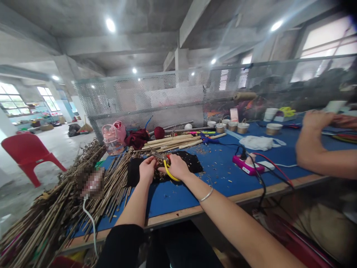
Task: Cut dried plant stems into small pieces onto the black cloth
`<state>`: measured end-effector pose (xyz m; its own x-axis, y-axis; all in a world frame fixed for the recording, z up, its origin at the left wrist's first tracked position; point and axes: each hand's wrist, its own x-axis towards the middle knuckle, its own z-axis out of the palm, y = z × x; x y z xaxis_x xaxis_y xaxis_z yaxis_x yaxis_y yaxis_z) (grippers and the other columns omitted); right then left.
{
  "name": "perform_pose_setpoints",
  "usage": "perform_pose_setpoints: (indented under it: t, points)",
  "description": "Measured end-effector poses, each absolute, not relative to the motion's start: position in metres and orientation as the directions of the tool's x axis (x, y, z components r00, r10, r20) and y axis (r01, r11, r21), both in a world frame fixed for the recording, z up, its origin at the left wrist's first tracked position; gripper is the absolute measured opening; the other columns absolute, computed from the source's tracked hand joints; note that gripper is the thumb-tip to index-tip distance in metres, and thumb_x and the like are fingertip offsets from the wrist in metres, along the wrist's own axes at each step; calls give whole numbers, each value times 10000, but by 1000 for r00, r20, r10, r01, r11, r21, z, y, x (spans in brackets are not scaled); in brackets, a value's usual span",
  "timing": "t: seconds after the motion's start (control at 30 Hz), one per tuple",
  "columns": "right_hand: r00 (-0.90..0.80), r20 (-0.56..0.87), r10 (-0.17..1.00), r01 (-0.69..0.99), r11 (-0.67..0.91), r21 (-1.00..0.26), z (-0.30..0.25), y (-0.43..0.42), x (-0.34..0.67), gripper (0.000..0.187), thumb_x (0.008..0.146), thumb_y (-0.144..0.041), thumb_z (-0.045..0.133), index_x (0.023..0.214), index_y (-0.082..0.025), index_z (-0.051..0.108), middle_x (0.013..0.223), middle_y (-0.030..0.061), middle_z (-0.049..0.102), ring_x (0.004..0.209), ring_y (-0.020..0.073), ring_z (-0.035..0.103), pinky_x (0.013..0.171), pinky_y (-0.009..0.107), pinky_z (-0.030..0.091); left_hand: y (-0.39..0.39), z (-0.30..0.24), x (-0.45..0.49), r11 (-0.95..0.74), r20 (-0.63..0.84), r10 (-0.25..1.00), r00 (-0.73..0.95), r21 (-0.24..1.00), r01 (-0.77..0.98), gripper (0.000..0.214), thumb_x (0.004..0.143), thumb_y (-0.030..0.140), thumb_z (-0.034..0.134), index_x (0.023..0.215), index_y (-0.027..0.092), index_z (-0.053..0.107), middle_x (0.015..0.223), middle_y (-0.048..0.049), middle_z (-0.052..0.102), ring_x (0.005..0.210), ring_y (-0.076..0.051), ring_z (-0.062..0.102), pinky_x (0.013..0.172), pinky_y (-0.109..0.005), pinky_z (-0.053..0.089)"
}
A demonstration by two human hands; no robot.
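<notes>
Head camera: I look forward and down on a blue tabletop [173, 197].
Right hand [178, 166]: wrapped around the yellow-handled shears [170, 173], blades toward the left hand.
Left hand [147, 170]: fingertips drawn together by the blades; I cannot tell what, if anything, they pinch.
Shears: above the black cloth [192, 160], between the two hands. I judge them rigid, fairly light, perhaps smooth at the grips; hold by the handles, well clear of the blades.
Dried stalks [118, 180]: heaped left of the cloth. Probably light, stiff, brittle; I would take them mid-stem, since thin ends may snap.
Pale sticks [173, 143]: in a loose row beyond the cloth.
Co-worker's arm [309, 141]: far right, well apart from both hands.
</notes>
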<state>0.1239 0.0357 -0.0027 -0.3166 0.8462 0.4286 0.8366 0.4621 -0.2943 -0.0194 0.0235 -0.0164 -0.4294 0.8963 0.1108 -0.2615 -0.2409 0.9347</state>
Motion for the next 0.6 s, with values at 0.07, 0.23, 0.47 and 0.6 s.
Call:
perform_pose_setpoints:
  t: [0.07, 0.23, 0.47, 0.6]
  points:
    - [-317, 431, 845, 845, 458, -277, -3, 35, 124, 661, 609, -708, 528, 976, -158, 504, 985, 111, 564, 929, 243, 529, 753, 317, 395, 24, -16, -19, -245, 114, 898, -424, 932, -267, 282, 586, 277, 688, 817, 118, 661, 768, -58, 660, 615, -99, 578, 639, -243, 460]
    - [-365, 432, 825, 838, 493, -232, 0, 33, 125, 682, 601, -710, 532, 994, -155, 502, 996, 116, 558, 955, 252, 514, 776, 329, 388, 22, -14, -18, -238, 118, 901, -418, 940, -247, 209, 577, 264, 675, 720, 114, 652, 660, -32, 640, 572, -99, 564, 598, -230, 450]
    - [-356, 356, 864, 841, 462, -281, 2, 35, 125, 608, 635, -724, 483, 930, -194, 518, 915, 77, 619, 878, 226, 578, 715, 296, 400, 19, -13, -18, -241, 154, 909, -388, 953, -186, 196, 562, 248, 675, 702, 111, 663, 603, -17, 621, 518, -91, 526, 533, -209, 418]
    - [-338, 335, 879, 844, 441, -306, 3, 36, 125, 588, 650, -732, 453, 911, -211, 529, 878, 62, 643, 830, 223, 603, 672, 284, 398, 21, -14, -19, -256, 165, 911, -379, 945, -203, 267, 592, 342, 666, 747, 125, 655, 675, -28, 630, 579, -103, 552, 576, -227, 441]
